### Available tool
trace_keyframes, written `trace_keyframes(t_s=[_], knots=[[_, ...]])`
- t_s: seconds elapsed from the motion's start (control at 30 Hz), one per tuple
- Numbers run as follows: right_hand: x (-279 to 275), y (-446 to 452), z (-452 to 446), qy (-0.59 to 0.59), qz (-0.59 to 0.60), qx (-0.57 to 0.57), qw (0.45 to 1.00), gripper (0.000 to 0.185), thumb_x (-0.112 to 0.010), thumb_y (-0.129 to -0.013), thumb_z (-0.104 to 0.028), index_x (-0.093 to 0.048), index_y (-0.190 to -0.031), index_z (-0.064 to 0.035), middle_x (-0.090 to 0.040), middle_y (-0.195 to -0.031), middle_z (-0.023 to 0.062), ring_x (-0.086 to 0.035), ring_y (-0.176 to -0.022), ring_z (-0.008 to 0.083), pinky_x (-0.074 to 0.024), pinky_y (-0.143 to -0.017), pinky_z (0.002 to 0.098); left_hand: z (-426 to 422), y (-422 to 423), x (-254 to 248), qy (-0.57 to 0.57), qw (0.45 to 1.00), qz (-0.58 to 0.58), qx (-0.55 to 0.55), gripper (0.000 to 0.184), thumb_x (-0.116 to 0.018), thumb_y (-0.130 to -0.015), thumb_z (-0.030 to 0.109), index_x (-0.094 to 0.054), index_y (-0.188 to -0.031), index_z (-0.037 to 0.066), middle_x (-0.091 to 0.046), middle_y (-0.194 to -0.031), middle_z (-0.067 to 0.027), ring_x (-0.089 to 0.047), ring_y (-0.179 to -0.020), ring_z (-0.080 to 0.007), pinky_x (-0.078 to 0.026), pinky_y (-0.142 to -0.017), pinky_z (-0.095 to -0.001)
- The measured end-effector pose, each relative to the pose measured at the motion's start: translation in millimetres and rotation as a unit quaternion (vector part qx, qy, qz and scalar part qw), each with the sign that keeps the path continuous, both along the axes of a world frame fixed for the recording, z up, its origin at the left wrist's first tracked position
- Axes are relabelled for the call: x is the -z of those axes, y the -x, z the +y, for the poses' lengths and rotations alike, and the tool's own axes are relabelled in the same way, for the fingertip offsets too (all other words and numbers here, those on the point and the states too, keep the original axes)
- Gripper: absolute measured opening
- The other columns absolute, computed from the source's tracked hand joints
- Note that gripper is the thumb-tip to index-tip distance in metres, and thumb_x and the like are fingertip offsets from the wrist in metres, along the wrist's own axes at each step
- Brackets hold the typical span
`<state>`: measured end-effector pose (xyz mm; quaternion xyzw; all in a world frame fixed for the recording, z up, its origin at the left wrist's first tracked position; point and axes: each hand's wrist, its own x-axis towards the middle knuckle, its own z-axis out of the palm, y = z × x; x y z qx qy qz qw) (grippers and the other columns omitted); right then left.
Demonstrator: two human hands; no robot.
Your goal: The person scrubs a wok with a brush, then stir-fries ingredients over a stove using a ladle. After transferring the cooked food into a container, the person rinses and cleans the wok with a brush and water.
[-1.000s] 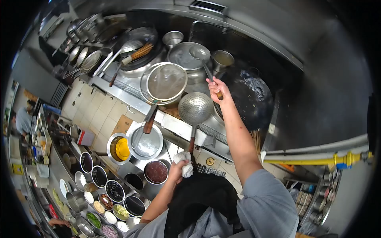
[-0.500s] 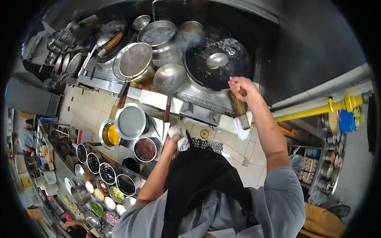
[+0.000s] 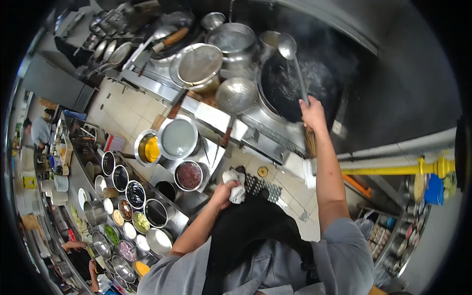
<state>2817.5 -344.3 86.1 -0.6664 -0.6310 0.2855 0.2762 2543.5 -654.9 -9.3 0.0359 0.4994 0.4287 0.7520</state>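
Note:
My right hand [image 3: 313, 115] is closed around the handle of a long metal ladle [image 3: 301, 81]. The ladle's bowl is raised near a small pot [image 3: 270, 39] at the far rim of a steaming dark wok [image 3: 280, 91]. A bamboo brush [image 3: 310, 143] shows just below that hand. Close to my body, my left hand [image 3: 223, 195] is wrapped around a crumpled white cloth [image 3: 238, 191]. A perforated skimmer [image 3: 237, 95] rests on the stove edge left of the wok.
A strainer [image 3: 200, 64] sits over a pot beside a steaming pot of water [image 3: 231, 38]. Nearer stand a bowl of cloudy liquid [image 3: 178, 138], yellow oil [image 3: 152, 149] and a dark red sauce [image 3: 189, 175]. Several ingredient containers line the left counter. A yellow pipe [image 3: 393, 170] runs at right.
My right hand has lifted the ladle out of the wok towards its far left rim. My left hand still grips the cloth. The whole view has shifted right.

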Motion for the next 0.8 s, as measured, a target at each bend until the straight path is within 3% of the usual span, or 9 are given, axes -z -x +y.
trace_keyframes(t_s=[0.1,0.23,0.27,0.4,0.43,0.47,0.5,0.63,0.8], knots=[[6.3,67.2,69.2,0.005,0.061,-0.071,0.996,0.030,-0.059,-0.096,-0.031,-0.059,-0.098,-0.0011,-0.064,-0.066,0.0173,-0.063,-0.046,0.0301,-0.0508,-0.048,0.0419,10.1,20.5,9.5,-0.013,0.999,0.042,-0.021,0.030,-0.063,-0.087,0.013,-0.058,-0.111,-0.004,-0.067,-0.091,-0.0155,-0.069,-0.075,-0.0276,-0.058,-0.065,-0.0411],[44.7,168.9,181.9,0.001,-0.058,-0.093,0.994,0.034,-0.060,-0.094,-0.027,-0.063,-0.110,0.0021,-0.070,-0.099,0.0239,-0.069,-0.089,0.0435,-0.0566,-0.081,0.0485,29.4,45.6,-25.7,-0.023,0.995,0.093,-0.020,0.032,-0.064,-0.085,0.009,-0.055,-0.114,0.000,-0.063,-0.092,-0.0114,-0.066,-0.075,-0.0238,-0.056,-0.060,-0.0399],[86.0,189.8,219.3,-0.111,-0.138,-0.093,0.980,0.035,-0.060,-0.093,-0.026,-0.063,-0.106,0.0059,-0.070,-0.093,0.0265,-0.070,-0.076,0.0403,-0.0573,-0.069,0.0464,32.0,51.6,-24.7,-0.021,0.994,0.099,-0.036,0.034,-0.065,-0.084,0.008,-0.055,-0.115,-0.001,-0.063,-0.092,-0.0116,-0.066,-0.076,-0.0237,-0.056,-0.060,-0.0403],[88.8,264.4,290.1,0.125,-0.129,-0.150,0.972,0.026,-0.061,-0.090,-0.014,-0.061,-0.101,0.0102,-0.069,-0.083,0.0231,-0.069,-0.062,0.0299,-0.0562,-0.053,0.0355,35.3,76.0,-0.1,-0.063,0.981,0.162,-0.090,0.042,-0.066,-0.079,0.004,-0.057,-0.119,-0.001,-0.065,-0.096,-0.0098,-0.066,-0.082,-0.0228,-0.055,-0.071,-0.0370],[100.1,269.4,299.6,0.273,0.314,-0.084,0.906,0.024,-0.061,-0.089,-0.010,-0.057,-0.101,0.0102,-0.063,-0.074,0.0164,-0.063,-0.054,0.0234,-0.0520,-0.048,0.0290,40.6,81.6,-3.8,-0.062,0.981,0.165,-0.087,0.042,-0.066,-0.079,0.004,-0.057,-0.119,-0.001,-0.065,-0.096,-0.0098,-0.066,-0.082,-0.0228,-0.055,-0.071,-0.0370],[115.5,269.5,305.3,0.357,0.686,0.005,0.634,0.023,-0.062,-0.088,-0.007,-0.054,-0.101,0.0102,-0.058,-0.065,0.0097,-0.057,-0.046,0.0168,-0.0479,-0.042,0.0226,42.3,86.6,-7.6,-0.066,0.979,0.163,-0.104,0.042,-0.065,-0.078,0.003,-0.057,-0.119,-0.001,-0.065,-0.097,-0.0098,-0.066,-0.082,-0.0226,-0.055,-0.071,-0.0368],[76.1,268.5,280.1,0.375,0.713,0.077,0.587,0.025,-0.062,-0.089,-0.004,-0.047,-0.103,0.0096,-0.044,-0.061,0.0001,-0.043,-0.041,0.0074,-0.0402,-0.038,0.0153,41.4,91.1,-11.0,-0.068,0.978,0.159,-0.118,0.042,-0.064,-0.078,0.003,-0.057,-0.119,-0.001,-0.065,-0.097,-0.0099,-0.066,-0.083,-0.0225,-0.055,-0.072,-0.0367],[79.1,235.1,241.1,0.417,0.782,-0.003,0.462,0.019,-0.057,-0.096,-0.011,-0.046,-0.097,0.0042,-0.045,-0.065,0.0006,-0.043,-0.044,0.0061,-0.0374,-0.036,0.0188,53.0,113.1,1.4,-0.058,0.990,0.094,-0.083,0.042,-0.061,-0.078,0.003,-0.055,-0.119,-0.002,-0.064,-0.098,-0.0112,-0.067,-0.085,-0.0246,-0.057,-0.074,-0.0386],[39.5,144.7,169.0,0.335,0.812,-0.043,0.476,0.031,-0.060,-0.097,-0.017,-0.048,-0.112,0.0069,-0.047,-0.070,0.0018,-0.044,-0.044,0.0045,-0.0384,-0.037,0.0175,77.3,127.2,23.1,-0.052,0.994,0.099,-0.009,0.038,-0.054,-0.082,0.002,-0.053,-0.119,-0.004,-0.065,-0.096,-0.0148,-0.069,-0.078,-0.0284,-0.060,-0.067,-0.0426]])
